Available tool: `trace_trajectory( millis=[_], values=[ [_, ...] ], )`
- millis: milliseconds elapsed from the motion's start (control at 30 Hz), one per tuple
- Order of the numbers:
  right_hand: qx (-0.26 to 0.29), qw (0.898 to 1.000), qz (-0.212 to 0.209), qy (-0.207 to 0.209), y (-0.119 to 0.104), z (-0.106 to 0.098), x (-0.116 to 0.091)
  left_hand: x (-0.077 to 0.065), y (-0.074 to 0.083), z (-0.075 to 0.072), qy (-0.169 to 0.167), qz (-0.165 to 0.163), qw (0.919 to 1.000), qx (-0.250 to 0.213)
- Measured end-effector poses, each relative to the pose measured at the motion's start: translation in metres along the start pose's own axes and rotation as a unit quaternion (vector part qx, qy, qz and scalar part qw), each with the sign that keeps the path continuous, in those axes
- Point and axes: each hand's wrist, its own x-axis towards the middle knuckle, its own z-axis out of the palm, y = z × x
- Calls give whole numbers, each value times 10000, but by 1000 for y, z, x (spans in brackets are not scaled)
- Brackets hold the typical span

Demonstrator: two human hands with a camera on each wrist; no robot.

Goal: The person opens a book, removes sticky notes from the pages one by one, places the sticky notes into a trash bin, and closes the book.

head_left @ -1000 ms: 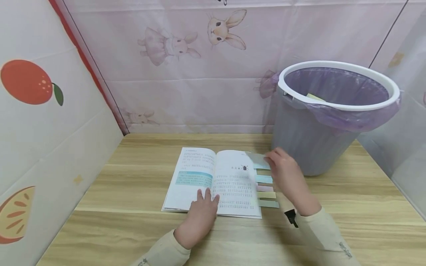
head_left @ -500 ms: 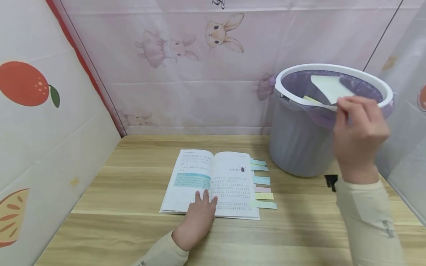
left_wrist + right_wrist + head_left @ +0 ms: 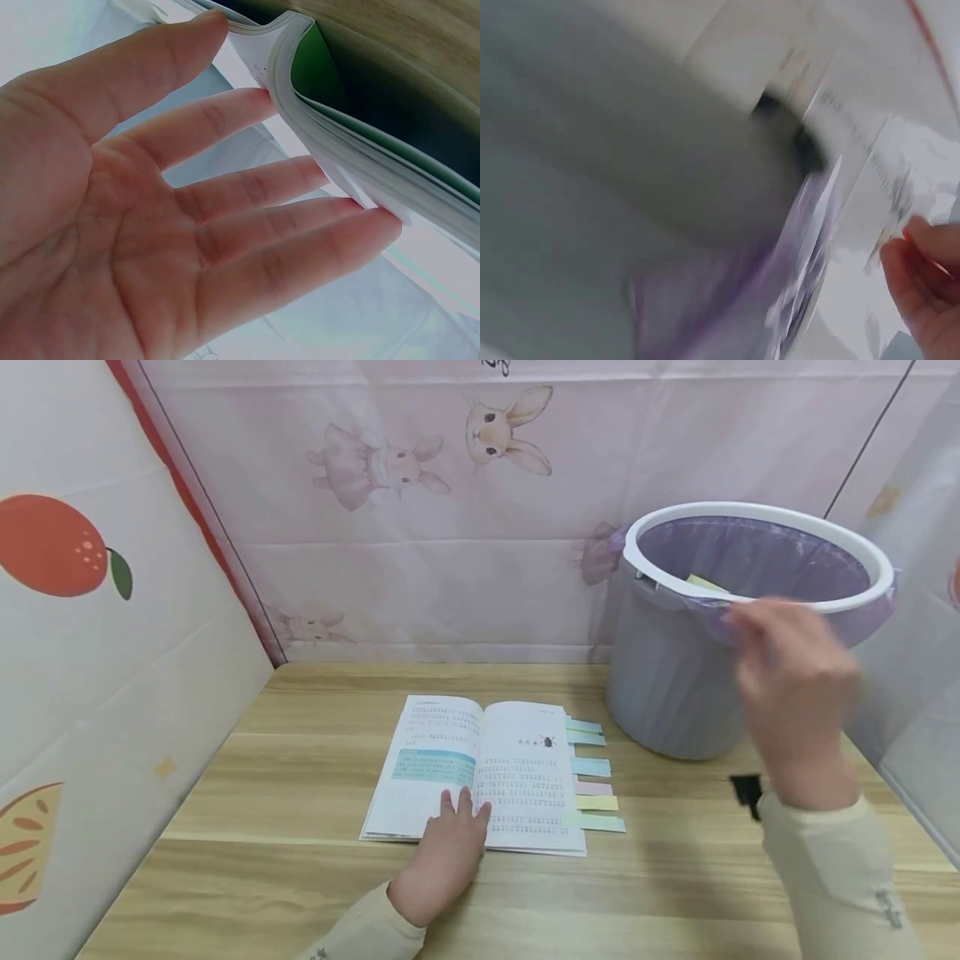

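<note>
An open book (image 3: 517, 785) lies on the wooden table, with printed text and a small beetle picture on its right page. My left hand (image 3: 450, 860) rests on its lower middle near the spine. In the left wrist view, the straight fingers (image 3: 300, 255) of that hand touch the pages. Coloured sticky notes (image 3: 592, 767) in blue, pink, yellow and green stick out along the book's right edge. At the front rim of the grey trash bin (image 3: 675, 677), my right hand (image 3: 798, 693) is blurred, fingers curled and thumb close to the index finger. Nothing shows between them.
A purple bag (image 3: 757, 552) lines the bin under its white rim (image 3: 750, 510). A pale yellow slip (image 3: 705, 583) shows inside. Printed rabbit sheeting (image 3: 450, 593) hangs behind the table (image 3: 300, 777), with fruit-patterned sheeting (image 3: 112, 693) at the left.
My right hand took a pale sticky note from the book's upper right edge to the bin and let go of it. It has since drawn slightly back. The left hand stayed on the book.
</note>
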Motion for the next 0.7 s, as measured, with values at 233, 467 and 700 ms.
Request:
trace_trajectory(
  millis=[233, 467, 700],
  values=[
    [969, 8358, 3, -5405, -32, 30, -83, 0, 0, 0, -29, -6, 10000, 22],
    [374, 7519, 420, -6568, -43, 55, -130, 1, 1, 0, -76, -20, 10000, -22],
    [336, 7688, 104, -6386, -41, 63, -135, 2, 1, 0, -133, -52, 9999, -78]
  ],
)
